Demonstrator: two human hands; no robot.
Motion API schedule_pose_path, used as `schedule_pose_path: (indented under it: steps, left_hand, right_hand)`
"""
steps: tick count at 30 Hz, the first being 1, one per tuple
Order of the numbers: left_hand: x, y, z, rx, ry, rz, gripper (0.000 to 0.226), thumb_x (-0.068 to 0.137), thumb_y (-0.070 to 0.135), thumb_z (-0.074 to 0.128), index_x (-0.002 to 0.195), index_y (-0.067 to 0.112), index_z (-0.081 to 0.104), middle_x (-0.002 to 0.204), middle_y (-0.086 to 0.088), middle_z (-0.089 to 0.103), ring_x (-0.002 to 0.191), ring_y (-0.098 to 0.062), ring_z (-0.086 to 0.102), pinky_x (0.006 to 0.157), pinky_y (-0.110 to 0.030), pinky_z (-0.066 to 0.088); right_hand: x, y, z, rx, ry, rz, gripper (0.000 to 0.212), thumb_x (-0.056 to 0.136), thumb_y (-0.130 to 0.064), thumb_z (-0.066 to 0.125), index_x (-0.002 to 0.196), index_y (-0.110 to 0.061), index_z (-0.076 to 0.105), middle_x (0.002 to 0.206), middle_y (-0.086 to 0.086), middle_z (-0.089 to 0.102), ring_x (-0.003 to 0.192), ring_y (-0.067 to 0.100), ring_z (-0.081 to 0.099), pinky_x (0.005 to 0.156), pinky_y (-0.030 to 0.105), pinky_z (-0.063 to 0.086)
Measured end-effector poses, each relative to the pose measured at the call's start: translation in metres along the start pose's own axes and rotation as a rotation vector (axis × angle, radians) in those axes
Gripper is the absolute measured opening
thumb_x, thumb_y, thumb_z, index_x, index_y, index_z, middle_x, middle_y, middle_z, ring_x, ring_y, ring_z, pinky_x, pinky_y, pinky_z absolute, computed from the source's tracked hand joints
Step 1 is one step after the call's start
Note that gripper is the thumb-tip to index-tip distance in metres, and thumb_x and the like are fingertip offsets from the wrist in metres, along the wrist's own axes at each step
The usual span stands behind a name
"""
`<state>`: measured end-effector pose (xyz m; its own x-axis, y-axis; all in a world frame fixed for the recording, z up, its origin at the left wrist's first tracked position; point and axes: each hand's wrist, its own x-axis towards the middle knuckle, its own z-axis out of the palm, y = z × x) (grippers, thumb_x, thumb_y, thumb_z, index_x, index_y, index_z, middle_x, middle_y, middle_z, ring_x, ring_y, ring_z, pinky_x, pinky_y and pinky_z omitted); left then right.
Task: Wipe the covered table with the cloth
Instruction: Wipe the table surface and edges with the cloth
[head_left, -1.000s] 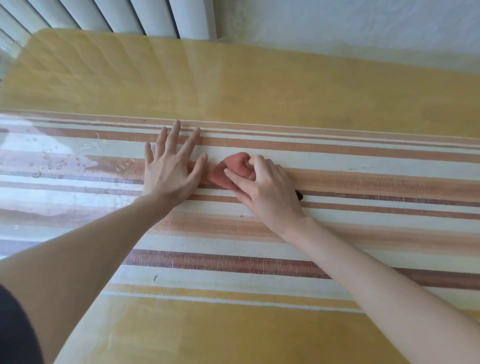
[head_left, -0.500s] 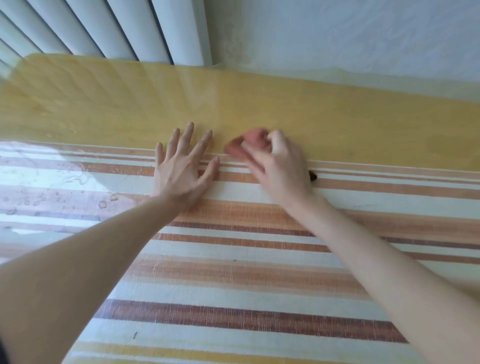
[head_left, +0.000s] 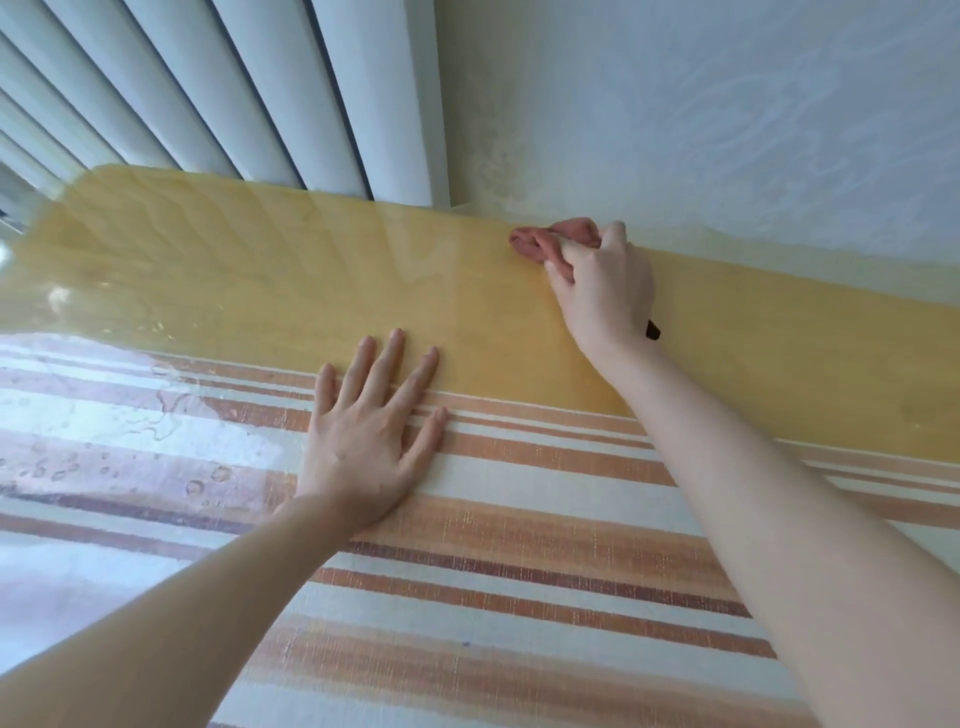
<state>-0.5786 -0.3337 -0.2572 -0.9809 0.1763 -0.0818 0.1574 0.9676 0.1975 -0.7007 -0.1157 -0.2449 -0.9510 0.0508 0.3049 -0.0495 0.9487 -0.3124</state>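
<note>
Cloth: we see a small reddish-pink cloth (head_left: 550, 240) bunched into a wad at the far edge of the table, right against the foot of the wall.
Right hand: our right hand (head_left: 602, 286) lies over the cloth, its fingers (head_left: 563, 260) curled and pressed together on top of the wad, pushing it onto the surface; most of the cloth sticks out toward the blinds side of the hand.
Dark item: just beside the right wrist, on the side away from the cloth, we see a small dark thing (head_left: 652, 330); we cannot tell what it is.
Left hand: our left hand (head_left: 371, 431) rests flat, palm down, nearer to us than the cloth and well apart from it, fingers spread wide and holding nothing.
Table: the table (head_left: 260, 280) wears a glossy clear cover; a plain yellow band runs under the cloth, and nearer us come cream, orange and brown stripes.
Wet patch: water drops (head_left: 197, 486) and glare sit on the cover well to the left of the left hand, far from the cloth.
Wall: a pale patterned wall (head_left: 727, 114) rises directly behind the cloth.
Blinds: white vertical slats (head_left: 234, 88) stand behind the table, left of the cloth.
Writing: we make out no labels or text.
</note>
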Motion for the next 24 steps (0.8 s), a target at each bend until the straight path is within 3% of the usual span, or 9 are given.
schedule_pose_path:
  steps: [3, 6, 9, 11, 14, 16, 20, 24]
  left_hand:
    - [0.002, 0.003, -0.005, -0.029, -0.028, 0.005, 0.062, 0.086, 0.062, 0.008, 0.144, 0.042, 0.003, 0.156, 0.007, -0.002, 0.143, -0.015, -0.008, 0.116, -0.045, -0.001]
    - [-0.002, -0.005, -0.019, -0.077, -0.059, 0.028, 0.067, 0.083, 0.066, 0.011, 0.144, 0.039, 0.013, 0.156, 0.006, 0.005, 0.144, -0.014, -0.001, 0.115, -0.044, 0.0]
    - [-0.022, -0.036, -0.037, -0.03, -0.066, -0.012, 0.079, 0.076, 0.075, 0.014, 0.144, 0.036, 0.017, 0.157, 0.005, 0.005, 0.144, -0.015, 0.0, 0.115, -0.044, -0.001]
    - [-0.04, -0.062, -0.048, -0.025, -0.092, -0.106, 0.093, 0.068, 0.083, 0.018, 0.146, 0.032, 0.012, 0.157, 0.002, -0.002, 0.144, -0.018, -0.003, 0.115, -0.045, -0.001]
    - [-0.064, -0.092, -0.056, -0.013, -0.176, -0.223, 0.117, 0.052, 0.092, 0.023, 0.147, 0.026, 0.002, 0.156, -0.004, -0.011, 0.143, -0.024, -0.006, 0.115, -0.047, 0.002]
    - [-0.076, -0.105, -0.057, -0.02, -0.223, -0.271, 0.128, 0.045, 0.094, 0.028, 0.147, 0.023, -0.002, 0.156, -0.007, -0.014, 0.143, -0.027, -0.005, 0.115, -0.049, 0.004]
    - [-0.089, -0.116, -0.051, -0.038, -0.236, -0.285, 0.134, 0.04, 0.095, 0.033, 0.147, 0.023, -0.004, 0.156, -0.008, -0.013, 0.143, -0.026, -0.007, 0.115, -0.05, 0.005]
    - [-0.098, -0.115, -0.043, -0.058, -0.131, -0.269, 0.124, 0.049, 0.093, 0.03, 0.148, 0.022, 0.005, 0.157, -0.007, -0.004, 0.144, -0.023, -0.003, 0.115, -0.046, 0.005]
  right_hand:
    - [-0.029, -0.03, -0.001, 0.054, -0.036, 0.026, 0.024, 0.088, -0.03, 0.056, 0.107, -0.021, 0.067, 0.101, 0.012, 0.055, 0.082, 0.031, 0.056, 0.066, 0.031, 0.041]
    - [-0.082, -0.058, -0.009, 0.126, -0.115, -0.262, 0.022, 0.087, -0.028, 0.058, 0.105, -0.02, 0.068, 0.085, 0.012, 0.054, 0.067, 0.03, 0.053, 0.06, 0.036, 0.045]
    - [-0.081, -0.049, -0.015, 0.097, -0.199, -0.465, 0.027, 0.085, -0.025, 0.062, 0.111, -0.022, 0.067, 0.082, 0.012, 0.055, 0.069, 0.029, 0.053, 0.062, 0.036, 0.043]
    - [-0.059, -0.041, -0.011, 0.041, -0.174, -0.38, 0.025, 0.087, -0.028, 0.06, 0.11, -0.022, 0.067, 0.085, 0.014, 0.055, 0.071, 0.031, 0.055, 0.063, 0.038, 0.045]
    - [-0.044, -0.056, -0.003, 0.084, -0.111, -0.045, 0.024, 0.09, -0.032, 0.055, 0.104, -0.019, 0.068, 0.094, 0.015, 0.055, 0.078, 0.033, 0.055, 0.069, 0.043, 0.049]
    - [-0.057, -0.085, 0.002, 0.124, -0.088, -0.002, 0.025, 0.09, -0.03, 0.054, 0.104, -0.016, 0.069, 0.097, 0.016, 0.054, 0.08, 0.035, 0.055, 0.072, 0.044, 0.048]
    - [-0.12, -0.138, 0.001, 0.211, -0.175, -0.274, 0.024, 0.083, -0.024, 0.065, 0.106, -0.016, 0.069, 0.091, 0.012, 0.057, 0.079, 0.029, 0.054, 0.073, 0.04, 0.046]
    - [-0.167, -0.151, -0.007, 0.242, -0.268, -0.569, 0.034, 0.078, -0.023, 0.069, 0.112, -0.019, 0.066, 0.09, 0.011, 0.059, 0.081, 0.027, 0.056, 0.074, 0.039, 0.046]
